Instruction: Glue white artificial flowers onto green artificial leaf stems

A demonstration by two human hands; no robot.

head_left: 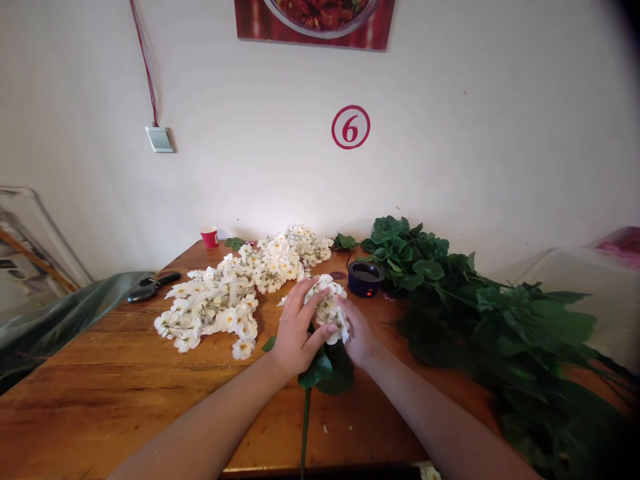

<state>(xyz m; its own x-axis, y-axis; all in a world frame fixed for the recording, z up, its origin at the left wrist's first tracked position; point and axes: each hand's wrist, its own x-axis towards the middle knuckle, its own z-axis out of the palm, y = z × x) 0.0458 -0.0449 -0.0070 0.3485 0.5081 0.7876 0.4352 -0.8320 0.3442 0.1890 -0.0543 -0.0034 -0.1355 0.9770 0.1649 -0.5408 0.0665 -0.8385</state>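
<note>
My left hand (296, 330) and my right hand (356, 335) cup a white artificial flower cluster (329, 301) from both sides at the middle of the wooden table (100, 393). The fingers of both curl around the blossoms. From the cluster a green stem (305, 427) with leaves (327, 370) runs toward me over the table's front edge. A heap of loose white flower clusters (235, 293) lies just left of my left hand.
A pile of green leafy stems (480, 313) covers the table's right side. A small dark round pot (366, 278) stands behind my right hand. A red paper cup (209, 237) sits by the wall. Black scissors (150, 287) lie at the left edge.
</note>
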